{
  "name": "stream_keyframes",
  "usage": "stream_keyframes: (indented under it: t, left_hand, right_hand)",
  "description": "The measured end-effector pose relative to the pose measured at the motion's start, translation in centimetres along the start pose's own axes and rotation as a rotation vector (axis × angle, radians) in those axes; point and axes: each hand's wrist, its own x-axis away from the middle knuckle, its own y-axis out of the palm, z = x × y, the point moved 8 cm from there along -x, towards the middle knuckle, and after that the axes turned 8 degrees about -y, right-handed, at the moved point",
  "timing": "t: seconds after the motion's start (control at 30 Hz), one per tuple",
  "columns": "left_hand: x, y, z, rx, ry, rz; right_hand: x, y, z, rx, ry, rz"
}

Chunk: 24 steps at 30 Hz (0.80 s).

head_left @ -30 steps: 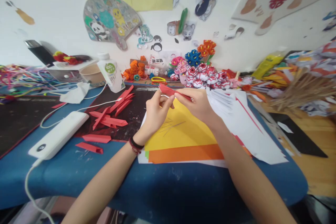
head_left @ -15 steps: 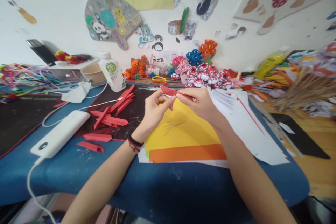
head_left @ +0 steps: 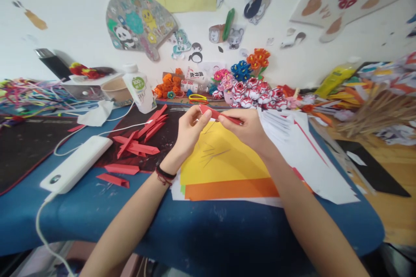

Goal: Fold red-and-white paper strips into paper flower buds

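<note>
A folded strip of red paper (head_left: 214,114) is held up between my two hands, above the yellow sheet (head_left: 224,156). My left hand (head_left: 190,132) pinches its left end with thumb and fingers. The right part is gripped by my right hand (head_left: 243,125), whose fingers partly cover it. Thin wires (head_left: 212,154) lie on the yellow sheet under my hands. Left of my left hand, several folded red paper pieces (head_left: 139,147) lie loosely piled on a dark mat, with two more nearer the table edge.
A white power bank (head_left: 76,164) with cables lies at the left. White sheets (head_left: 312,160) are spread at the right. Behind my hands stand a white bottle (head_left: 139,88), red-and-white paper flowers (head_left: 251,94) and yellow-handled scissors (head_left: 198,98). Wooden sticks (head_left: 383,108) are heaped far right.
My left thumb has moved up and now presses on the left part of the red paper. My right hand has stayed nearly in place.
</note>
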Motion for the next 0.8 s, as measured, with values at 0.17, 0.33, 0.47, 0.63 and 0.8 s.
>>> stream_keyframes:
  t: [0.17,0.33,0.47,0.63,0.8]
  left_hand:
    - [0.0,-0.46,0.5,-0.023,0.048,0.055]
    - [0.16,-0.77,0.76,0.003,0.077,0.086]
    - [-0.05,-0.88,1.03,0.009,0.072,0.068]
    - [-0.57,-0.24,0.84,-0.068,-0.037,-0.147]
    - [-0.48,-0.45,1.04,-0.289,-0.034,-0.263]
  right_hand:
    - [0.06,0.44,0.25,-0.016,0.03,-0.019]
    - [-0.02,0.58,-0.01,-0.045,0.03,0.002]
    - [0.08,0.58,0.15,-0.091,0.059,0.01]
    - [0.26,0.49,0.74,-0.091,0.104,-0.035]
    - [0.22,0.86,0.88,-0.044,0.03,-0.16]
